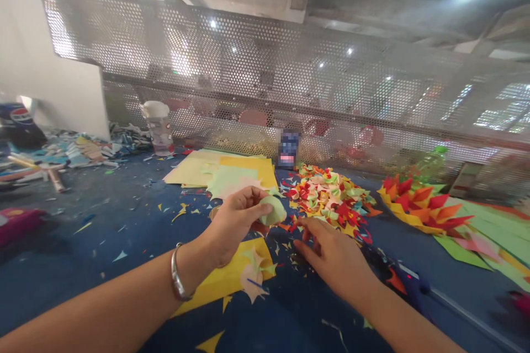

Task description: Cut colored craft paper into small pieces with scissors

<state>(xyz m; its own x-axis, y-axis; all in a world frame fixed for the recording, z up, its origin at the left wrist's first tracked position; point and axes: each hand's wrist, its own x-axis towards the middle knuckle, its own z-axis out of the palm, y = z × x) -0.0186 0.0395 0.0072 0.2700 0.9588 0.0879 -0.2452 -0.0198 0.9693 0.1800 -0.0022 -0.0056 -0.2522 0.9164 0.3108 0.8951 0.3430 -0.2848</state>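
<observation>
the left hand [234, 218] covers part of the pale green paper piece [278, 211] and of the yellow sheet [211, 287]. whether the right hand [327, 248] touches any scrap cannot be told; its forearm hides part of the blue glue gun [408, 281]. the phone [289, 149] is pixelated. the left edge cuts off the cola bottle [20, 128] and magenta pouch [20, 223]. shapes behind the perforated panel [248, 55] are blurred.
</observation>
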